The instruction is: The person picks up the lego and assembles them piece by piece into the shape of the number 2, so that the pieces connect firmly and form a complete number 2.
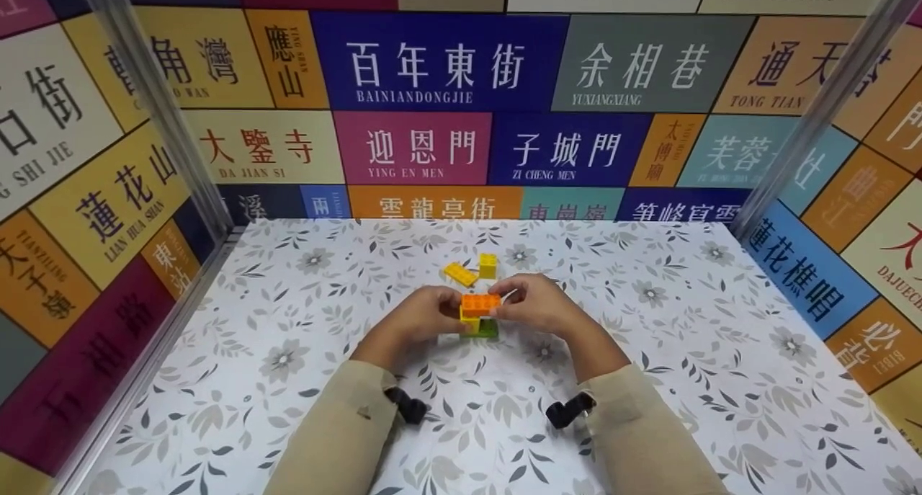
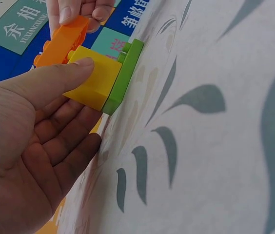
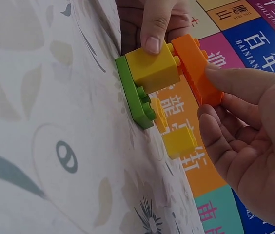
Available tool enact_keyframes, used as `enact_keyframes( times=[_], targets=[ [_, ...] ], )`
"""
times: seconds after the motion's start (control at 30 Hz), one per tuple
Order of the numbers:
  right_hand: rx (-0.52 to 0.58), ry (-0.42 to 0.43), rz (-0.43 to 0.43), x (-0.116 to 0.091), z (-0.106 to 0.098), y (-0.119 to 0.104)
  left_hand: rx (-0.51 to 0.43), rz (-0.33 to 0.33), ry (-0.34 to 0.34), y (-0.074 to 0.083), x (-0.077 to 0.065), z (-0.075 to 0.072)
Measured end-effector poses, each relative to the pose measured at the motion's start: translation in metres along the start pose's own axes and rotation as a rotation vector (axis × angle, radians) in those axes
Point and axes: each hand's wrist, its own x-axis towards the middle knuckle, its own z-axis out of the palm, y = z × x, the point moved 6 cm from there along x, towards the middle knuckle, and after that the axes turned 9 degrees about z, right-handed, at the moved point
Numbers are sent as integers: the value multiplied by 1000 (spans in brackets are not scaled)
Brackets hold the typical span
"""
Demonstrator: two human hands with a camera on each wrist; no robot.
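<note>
A green toy brick [image 3: 133,92] lies flat on the patterned tabletop, and a yellow brick [image 3: 153,69] stands on one end of it. My left hand [image 1: 431,313] pinches that yellow brick, its thumb pressed on the near face. An orange brick [image 1: 480,305] is pinched between the thumb and fingers of my right hand [image 1: 534,304]. In the right wrist view the orange brick sits over the yellow brick's studs, slightly tilted, with its far end right at them. Bare studs show on the green brick's other end.
Just behind the hands lie a flat yellow brick [image 1: 461,273] and an upright yellow block [image 1: 488,266]. The floral tabletop [image 1: 288,408] ends at a back wall of coloured sign panels [image 1: 446,63], with clear side panels left and right.
</note>
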Motion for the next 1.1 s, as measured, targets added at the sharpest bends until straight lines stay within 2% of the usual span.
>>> enact_keyframes(
  times=[0.5,0.77,1.1],
  targets=[
    [4,-22,-57,-1,4,-2,56,26,-4,1,1,0],
    [9,-22,-55,-3,4,-3,16,18,20,3,-1,-4],
    [-11,-17,-12,-2,1,-3,-46,75,61,10,-1,-9]
  ],
)
